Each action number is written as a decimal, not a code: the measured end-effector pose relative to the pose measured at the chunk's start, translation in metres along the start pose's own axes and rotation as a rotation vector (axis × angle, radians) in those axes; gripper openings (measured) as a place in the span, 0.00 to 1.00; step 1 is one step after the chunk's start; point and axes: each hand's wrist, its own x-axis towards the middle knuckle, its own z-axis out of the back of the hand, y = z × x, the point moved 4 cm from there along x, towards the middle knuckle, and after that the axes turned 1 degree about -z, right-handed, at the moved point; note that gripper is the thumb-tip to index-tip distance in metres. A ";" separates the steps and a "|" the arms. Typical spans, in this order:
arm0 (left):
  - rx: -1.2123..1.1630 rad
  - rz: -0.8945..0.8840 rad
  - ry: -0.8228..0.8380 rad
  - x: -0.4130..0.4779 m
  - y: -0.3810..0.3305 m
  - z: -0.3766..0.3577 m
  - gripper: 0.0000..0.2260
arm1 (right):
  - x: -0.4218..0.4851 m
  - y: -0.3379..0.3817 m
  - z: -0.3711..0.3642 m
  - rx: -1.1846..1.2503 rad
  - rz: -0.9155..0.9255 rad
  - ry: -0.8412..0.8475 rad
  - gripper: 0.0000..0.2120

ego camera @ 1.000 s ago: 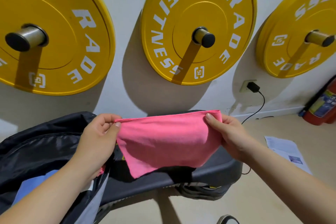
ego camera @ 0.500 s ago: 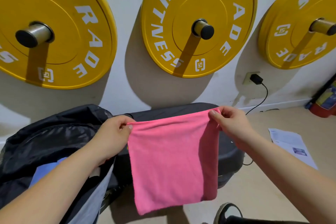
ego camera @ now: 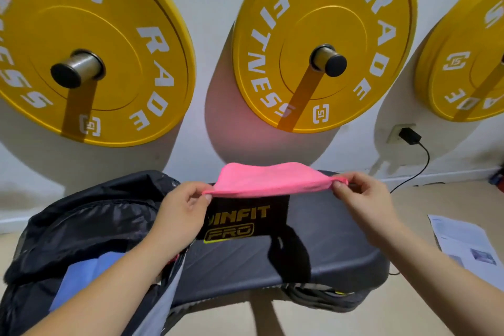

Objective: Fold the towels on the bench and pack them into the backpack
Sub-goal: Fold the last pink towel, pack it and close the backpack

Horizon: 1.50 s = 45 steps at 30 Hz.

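Note:
A pink towel (ego camera: 270, 179) is stretched almost flat in the air above the far part of the dark bench (ego camera: 327, 248). My left hand (ego camera: 182, 215) pinches its left corner and my right hand (ego camera: 362, 199) pinches its right corner. The towel's far edge billows upward. The black backpack (ego camera: 81, 226) lies open on the left end of the bench, under my left forearm. A blue towel (ego camera: 90, 275) shows inside it.
Three yellow weight plates (ego camera: 321, 43) hang on pegs on the white wall behind the bench. A charger (ego camera: 409, 136) is plugged into a wall socket with its cable running down. Printed paper sheets (ego camera: 463, 243) lie on the floor at right.
The towel hung down from both hands half a second ago; now it is swung up and away, lying nearly level above the bench. The bench logo is uncovered.

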 end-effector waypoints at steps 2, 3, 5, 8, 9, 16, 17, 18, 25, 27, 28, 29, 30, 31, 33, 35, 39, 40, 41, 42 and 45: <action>0.037 0.080 0.162 -0.009 0.027 -0.016 0.09 | -0.012 -0.031 -0.003 -0.094 -0.104 0.144 0.05; 0.087 0.088 0.244 -0.014 0.039 -0.024 0.09 | -0.019 -0.045 -0.004 -0.167 -0.140 0.223 0.06; 0.231 0.078 0.366 -0.022 0.060 -0.035 0.12 | -0.034 -0.066 -0.005 -0.336 -0.188 0.371 0.06; 0.310 0.140 0.469 -0.031 0.075 -0.043 0.12 | -0.052 -0.079 -0.005 -0.505 -0.301 0.575 0.06; 0.305 0.183 0.512 -0.034 0.076 -0.044 0.11 | -0.057 -0.079 -0.005 -0.523 -0.336 0.638 0.07; 0.343 0.345 0.713 -0.056 0.080 -0.050 0.08 | -0.061 -0.070 0.005 -0.428 -0.408 0.654 0.03; 0.328 0.373 0.703 -0.055 0.079 -0.050 0.07 | -0.058 -0.069 0.005 -0.413 -0.403 0.615 0.05; 0.320 0.389 0.699 -0.054 0.077 -0.051 0.07 | -0.056 -0.069 0.005 -0.388 -0.411 0.587 0.06; 0.356 0.320 0.537 -0.023 0.086 -0.048 0.06 | -0.039 -0.080 -0.020 -0.438 -0.383 0.472 0.09; 0.387 0.255 0.489 -0.004 0.088 -0.051 0.06 | -0.019 -0.086 -0.030 -0.493 -0.364 0.458 0.09; 0.398 0.232 0.470 0.007 0.089 -0.053 0.07 | -0.007 -0.091 -0.035 -0.530 -0.360 0.461 0.09; 0.420 0.208 0.458 0.018 0.089 -0.057 0.07 | 0.005 -0.095 -0.041 -0.565 -0.363 0.466 0.09; 0.452 0.186 0.450 0.029 0.091 -0.062 0.06 | 0.015 -0.101 -0.047 -0.596 -0.373 0.469 0.09; 0.488 0.173 0.448 0.039 0.092 -0.069 0.06 | 0.025 -0.106 -0.053 -0.619 -0.386 0.470 0.10; 0.554 0.170 0.450 0.056 0.097 -0.083 0.08 | 0.042 -0.118 -0.064 -0.641 -0.402 0.452 0.10; 0.601 0.155 0.441 0.069 0.103 -0.097 0.10 | 0.054 -0.131 -0.073 -0.649 -0.406 0.418 0.09; 0.658 0.183 0.451 0.080 0.122 -0.118 0.07 | 0.056 -0.164 -0.086 -0.580 -0.426 0.386 0.04; 0.676 0.185 0.478 0.080 0.127 -0.122 0.06 | 0.056 -0.171 -0.087 -0.557 -0.405 0.388 0.04; 0.688 0.184 0.505 0.080 0.134 -0.125 0.08 | 0.056 -0.175 -0.089 -0.549 -0.367 0.398 0.07; 0.693 0.182 0.530 0.080 0.140 -0.129 0.14 | 0.057 -0.177 -0.090 -0.547 -0.320 0.417 0.10; 0.679 0.206 0.550 0.076 0.150 -0.134 0.27 | 0.065 -0.181 -0.094 -0.603 -0.234 0.477 0.12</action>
